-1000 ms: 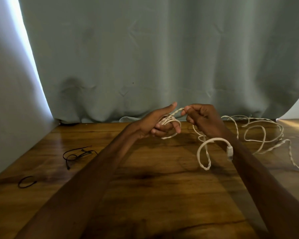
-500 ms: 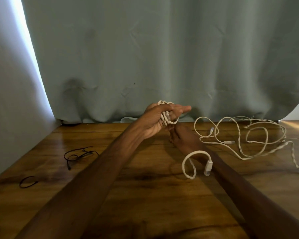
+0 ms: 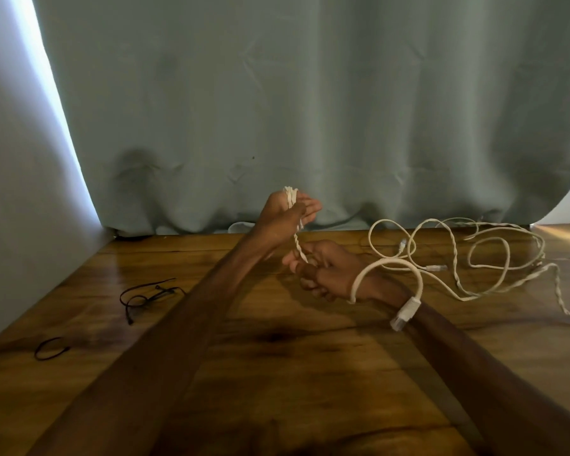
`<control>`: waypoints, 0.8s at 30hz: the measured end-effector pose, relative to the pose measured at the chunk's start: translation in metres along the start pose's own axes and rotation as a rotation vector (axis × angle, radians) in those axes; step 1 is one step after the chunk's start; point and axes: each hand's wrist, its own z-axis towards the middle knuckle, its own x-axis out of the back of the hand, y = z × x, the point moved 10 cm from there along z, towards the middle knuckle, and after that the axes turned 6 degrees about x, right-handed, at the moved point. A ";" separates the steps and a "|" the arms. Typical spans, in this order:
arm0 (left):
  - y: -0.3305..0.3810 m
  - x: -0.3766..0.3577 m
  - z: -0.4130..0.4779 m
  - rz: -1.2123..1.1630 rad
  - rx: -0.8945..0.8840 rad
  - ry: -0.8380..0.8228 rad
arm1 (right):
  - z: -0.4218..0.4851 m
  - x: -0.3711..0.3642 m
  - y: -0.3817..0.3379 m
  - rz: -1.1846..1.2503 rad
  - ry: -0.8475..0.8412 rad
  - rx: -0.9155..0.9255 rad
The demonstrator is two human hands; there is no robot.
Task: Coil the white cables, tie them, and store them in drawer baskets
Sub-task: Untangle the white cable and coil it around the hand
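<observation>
My left hand (image 3: 285, 213) is raised above the far side of the wooden table (image 3: 277, 373), with several turns of a white cable (image 3: 291, 197) wound around its fingers. A twisted strand runs down from it to my right hand (image 3: 323, 271), which pinches it just below. The cable's free end loops over my right wrist and ends in a white connector (image 3: 405, 312). The rest of the white cable (image 3: 474, 258) lies in loose tangled loops on the table to the right.
Black cable ties (image 3: 147, 292) lie on the table at the left, and a smaller black loop (image 3: 50, 348) lies nearer the left edge. A grey-green curtain (image 3: 310, 110) hangs behind the table. A pale wall borders the left side.
My left hand has lifted and turned with the coil around it. My right hand has dropped below it and come forward, drawing a strand downward; the connector loop now rests over my right wrist.
</observation>
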 end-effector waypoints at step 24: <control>-0.018 0.003 -0.023 0.508 0.056 -0.216 | -0.023 0.120 -0.030 0.152 0.513 0.232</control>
